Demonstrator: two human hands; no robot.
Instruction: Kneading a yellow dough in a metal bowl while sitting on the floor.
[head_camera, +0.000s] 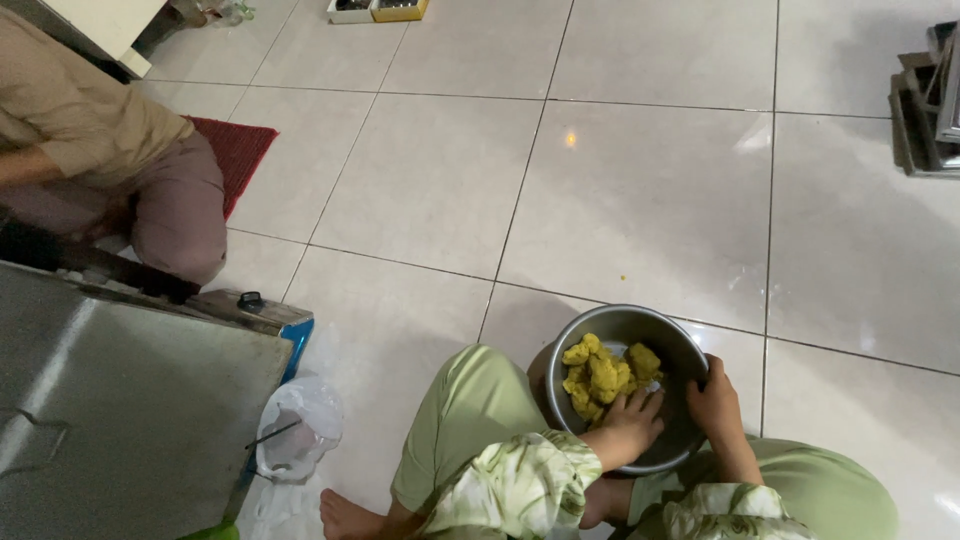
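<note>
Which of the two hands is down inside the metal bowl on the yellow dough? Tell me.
The left hand: it reaches into the metal bowl and rests on the yellow dough. The right hand only grips the bowl's rim.

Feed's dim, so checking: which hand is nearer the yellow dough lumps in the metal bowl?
Left. The left hand is inside the metal bowl, fingertips touching the yellow dough lumps. The right hand grips the bowl's near right rim, apart from the dough.

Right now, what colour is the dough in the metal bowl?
Yellow, with a greenish tint; the dough shows best in the head view.
</note>
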